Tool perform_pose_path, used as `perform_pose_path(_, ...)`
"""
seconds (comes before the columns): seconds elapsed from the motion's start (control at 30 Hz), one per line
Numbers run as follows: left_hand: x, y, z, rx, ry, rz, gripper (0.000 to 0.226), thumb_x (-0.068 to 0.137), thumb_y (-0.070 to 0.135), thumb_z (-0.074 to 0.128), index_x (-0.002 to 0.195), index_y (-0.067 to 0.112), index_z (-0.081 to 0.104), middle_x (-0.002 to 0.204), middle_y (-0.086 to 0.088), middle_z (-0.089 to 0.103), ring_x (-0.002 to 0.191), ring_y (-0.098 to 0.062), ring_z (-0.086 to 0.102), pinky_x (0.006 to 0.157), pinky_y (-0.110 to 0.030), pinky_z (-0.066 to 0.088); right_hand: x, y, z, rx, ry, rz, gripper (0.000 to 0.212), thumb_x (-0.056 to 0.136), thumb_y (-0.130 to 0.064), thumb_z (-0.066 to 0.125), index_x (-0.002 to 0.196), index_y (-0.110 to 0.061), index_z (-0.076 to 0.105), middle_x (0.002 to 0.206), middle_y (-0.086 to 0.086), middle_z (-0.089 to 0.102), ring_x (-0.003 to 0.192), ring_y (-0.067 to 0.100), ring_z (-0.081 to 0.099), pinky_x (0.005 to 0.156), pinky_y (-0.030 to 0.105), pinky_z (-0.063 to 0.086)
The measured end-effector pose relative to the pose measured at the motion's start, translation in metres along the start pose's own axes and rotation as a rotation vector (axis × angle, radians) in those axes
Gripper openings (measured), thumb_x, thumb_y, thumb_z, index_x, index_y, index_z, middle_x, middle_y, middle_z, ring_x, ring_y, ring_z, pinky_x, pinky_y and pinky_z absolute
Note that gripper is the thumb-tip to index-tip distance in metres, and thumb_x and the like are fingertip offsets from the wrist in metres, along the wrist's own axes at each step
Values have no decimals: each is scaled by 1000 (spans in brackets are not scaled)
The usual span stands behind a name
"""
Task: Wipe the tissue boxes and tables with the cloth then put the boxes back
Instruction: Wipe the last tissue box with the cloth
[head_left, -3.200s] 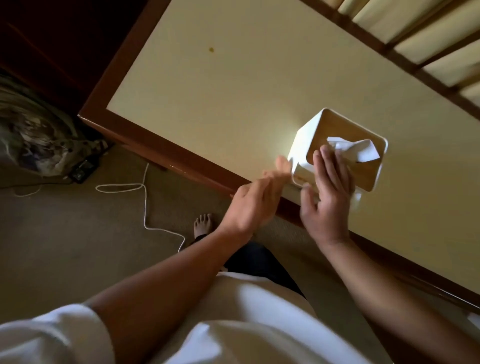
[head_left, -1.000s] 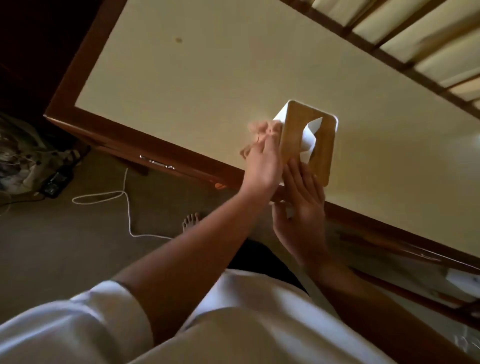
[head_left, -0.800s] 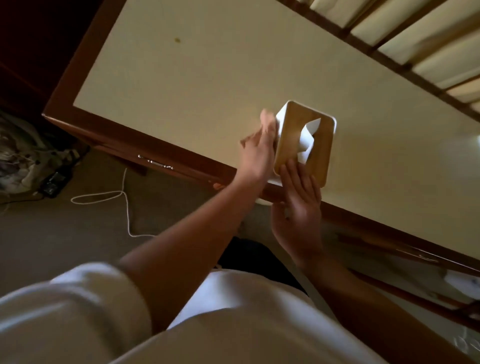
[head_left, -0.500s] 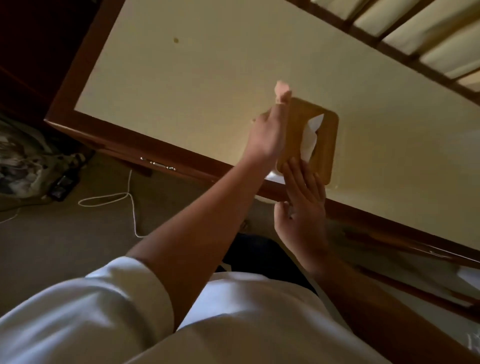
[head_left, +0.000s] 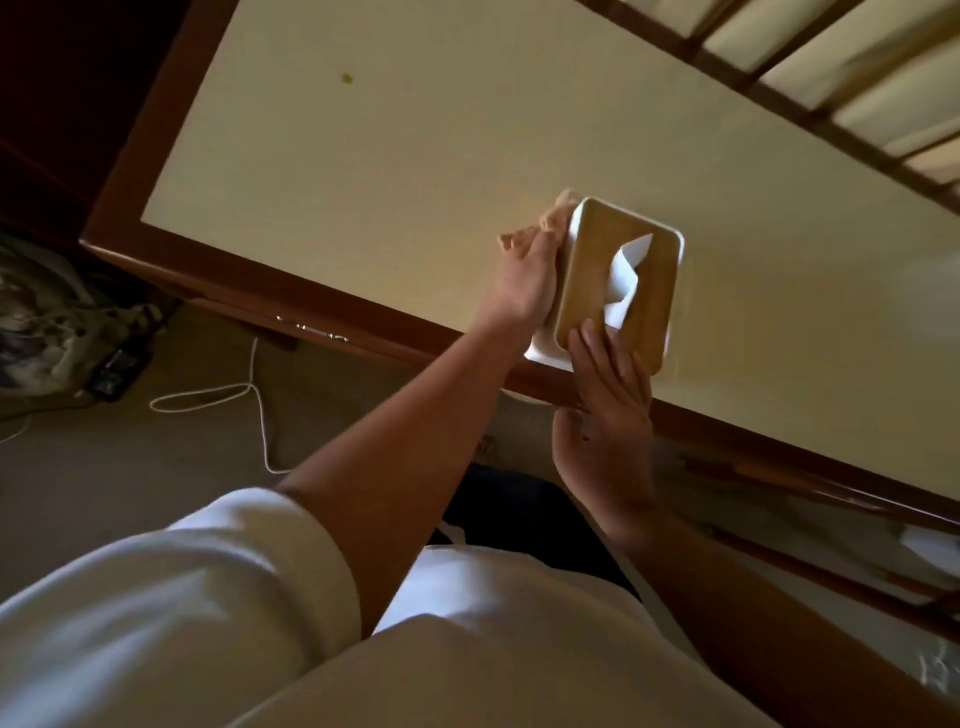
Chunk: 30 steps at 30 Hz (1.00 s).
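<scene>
White rect. tissue box (head_left: 597, 291) w/ tan wood lid sits at the near edge of the cream-topped table (head_left: 395, 171) w/ red-brown wood border, approx. 1 o'clock from view centre. Can't tell if it lies flat or tipped. White tissue (head_left: 626, 275) pokes up thru the lid slot.

L hand (head_left: 522, 288) is at the box's 9 o'clock side, fingers curled round a peach-orange cloth (head_left: 553, 221) and pressing it against the white side wall. The cloth bunches out past the fingers twd the box's 11 o'clock corner.

R hand (head_left: 605, 421) is at the box's 6 o'clock end, fingers straight and flat on the lid's near end, gripping nothing.

Small brown spot (head_left: 346, 78) on the tabletop at 11 o'clock, well apart from the box. Thin white cable (head_left: 249, 395) loops on the floor at 8 o'clock.
</scene>
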<state>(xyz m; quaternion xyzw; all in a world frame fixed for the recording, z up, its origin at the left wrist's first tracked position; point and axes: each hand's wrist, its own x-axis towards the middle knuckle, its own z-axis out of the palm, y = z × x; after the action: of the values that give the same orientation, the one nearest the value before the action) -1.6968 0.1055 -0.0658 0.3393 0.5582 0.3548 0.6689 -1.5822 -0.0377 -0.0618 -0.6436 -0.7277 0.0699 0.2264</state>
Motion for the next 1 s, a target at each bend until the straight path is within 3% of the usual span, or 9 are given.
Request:
perform_pose_path(0.17, -93, -36, -17, 5, -57, 45, 55, 108, 54, 39, 149, 24, 59, 150, 2, 61, 147, -12, 48, 124, -42, 38, -1, 6, -1, 59, -38, -10, 69, 83, 4, 61, 151, -5, 51, 161, 9, 44, 155, 27, 31, 123, 57, 27)
perform_pose_path(0.23, -107, -45, -28, -83, -63, 18, 44, 114, 30, 38, 122, 4, 73, 121, -8, 76, 121, -15, 69, 108, -38, 54, 0, 8, -1, 45, -29, -26, 69, 83, 7, 64, 150, -4, 51, 160, 10, 45, 154, 29, 32, 124, 56, 27)
perform_pose_path(0.3, -107, -38, -39, -144, -4, -50, 50, 114, 20, 36, 76, 15, 69, 71, 3, 69, 67, -7, 65, 70, -26, 54, 0, 7, -3, 25, -24, -33, 68, 82, 8, 61, 149, -3, 53, 159, 10, 47, 154, 29, 34, 124, 54, 28)
perform_pose_path(0.37, -98, -28, -48, -140, 28, -57, 55, 112, 29, 41, 63, 25, 66, 65, 8, 63, 65, -9, 59, 70, -34, 52, 1, 4, -2, 23, -2, -18, 64, 83, 5, 58, 147, -4, 55, 158, 9, 49, 153, 27, 35, 123, 54, 30)
perform_pose_path(0.47, -90, -25, -53, -167, 62, -29, 46, 109, 40, 43, 84, 19, 74, 83, -9, 72, 83, -26, 69, 83, -58, 60, 0, -3, 0, 33, 54, 19, 52, 90, -9, 63, 142, -5, 61, 153, 8, 54, 150, 24, 40, 119, 55, 35)
perform_pose_path(0.57, -86, -21, -59, -233, 131, -27, 47, 112, 40, 40, 104, 6, 72, 96, -18, 73, 94, -33, 73, 82, -54, 64, 9, -12, 3, -43, 150, 69, 34, 96, -30, 70, 122, -8, 74, 140, 3, 66, 134, 22, 57, 106, 48, 43)
perform_pose_path(0.7, -82, -20, -67, -229, 167, -26, 49, 105, 48, 45, 103, 7, 72, 103, -21, 73, 106, -39, 72, 90, -60, 61, 29, -21, 3, -175, 235, 113, 36, 93, -48, 76, 96, -13, 72, 109, 0, 71, 104, 22, 66, 84, 40, 42)
perform_pose_path(0.77, -79, -18, -71, -224, 154, -16, 51, 101, 50, 47, 104, 6, 72, 106, -23, 73, 107, -42, 71, 91, -63, 60, 32, -23, 2, -199, 206, 129, 32, 94, -47, 75, 99, -15, 71, 103, 0, 69, 100, 24, 65, 83, 40, 41)
perform_pose_path(1.0, -74, -16, -82, -229, 171, -11, 43, 104, 47, 44, 96, 14, 70, 84, 0, 69, 90, -30, 67, 66, -42, 54, 6, -3, -11, -170, 76, 29, 36, 98, -10, 66, 134, -9, 68, 108, 3, 67, 114, 30, 63, 101, 54, 47)
